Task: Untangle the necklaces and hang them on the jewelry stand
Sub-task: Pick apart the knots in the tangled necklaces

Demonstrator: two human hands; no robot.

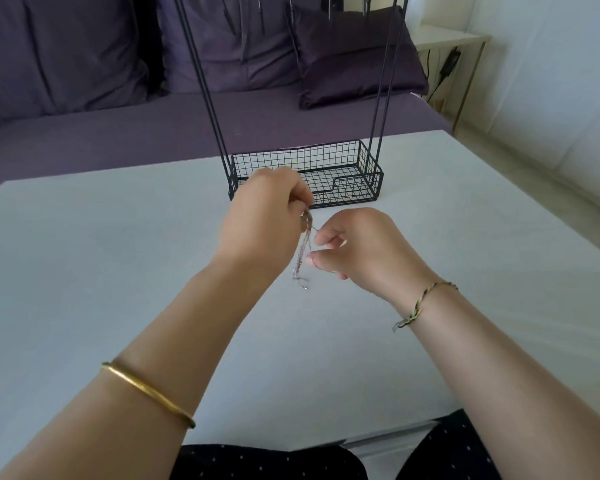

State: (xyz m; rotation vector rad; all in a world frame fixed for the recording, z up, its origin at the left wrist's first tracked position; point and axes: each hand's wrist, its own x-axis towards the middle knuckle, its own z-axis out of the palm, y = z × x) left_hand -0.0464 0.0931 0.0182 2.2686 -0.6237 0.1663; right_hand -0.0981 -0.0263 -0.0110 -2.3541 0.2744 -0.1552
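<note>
The tangled necklaces [302, 258] hang in a blurred bunch below the fingers [293, 190] of the left hand [260, 223], which curl round its top. The right hand [364, 251] is just beside, fingers [326, 237] curled, forefinger tip at a fine strand; I cannot tell if it grips. Both hands are raised over the white bench [118, 254]. The wire jewelry stand [326, 168] is just beyond them, with a purple sofa [84, 64] behind.

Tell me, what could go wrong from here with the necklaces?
1. The left hand holds the tangled necklaces up while the right hand seems to pinch one thin strand; a hard pull may tighten the knot or break the chain.
2. The jewelry stand is close behind the hands; a sudden movement may hit it.
</note>
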